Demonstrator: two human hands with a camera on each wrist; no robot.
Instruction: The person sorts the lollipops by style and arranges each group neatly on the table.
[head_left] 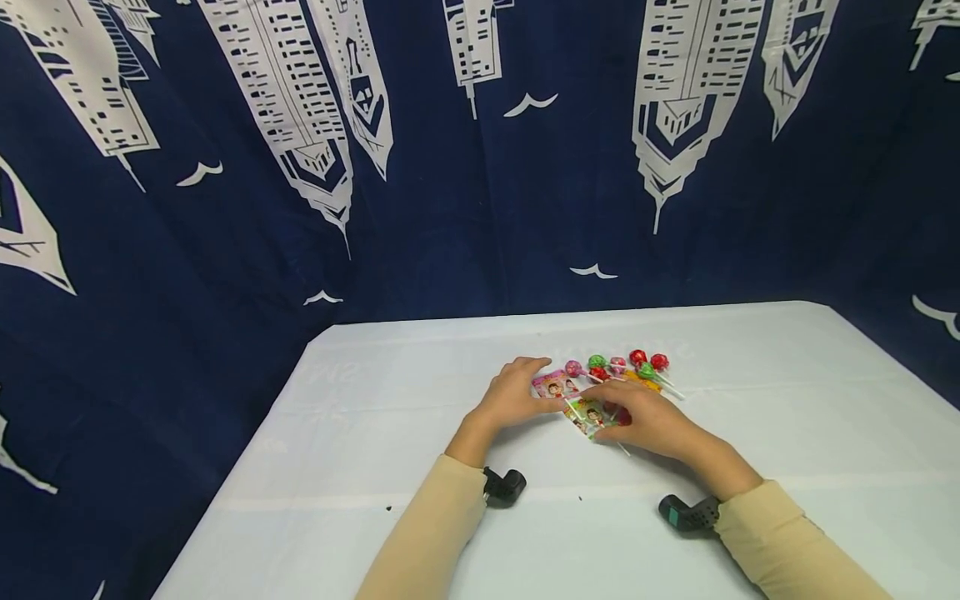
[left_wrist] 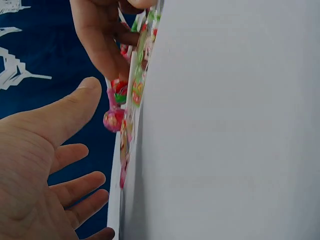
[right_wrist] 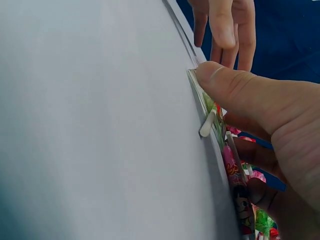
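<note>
My left hand [head_left: 516, 397] stands by the left side of a pink candy packet [head_left: 553, 385], its thumb and fingers spread apart in the left wrist view. A green candy packet [head_left: 583, 416] lies just in front of the pink one. Over it arches my right hand [head_left: 654, 421], holding it with the thumb at the near edge and the index finger at the far edge. Under the right palm a dark red candy partly shows. A white lollipop stick [right_wrist: 207, 125] pokes out below the right thumb. The right hand hides part of the green packet.
Behind the packets lies a loose group of wrapped lollipops: a purple-pink one [head_left: 573, 367], a green one [head_left: 597, 361], several red ones and yellow wrappers [head_left: 642, 382]. The white table [head_left: 375, 433] reaches back to a dark blue printed curtain [head_left: 480, 208].
</note>
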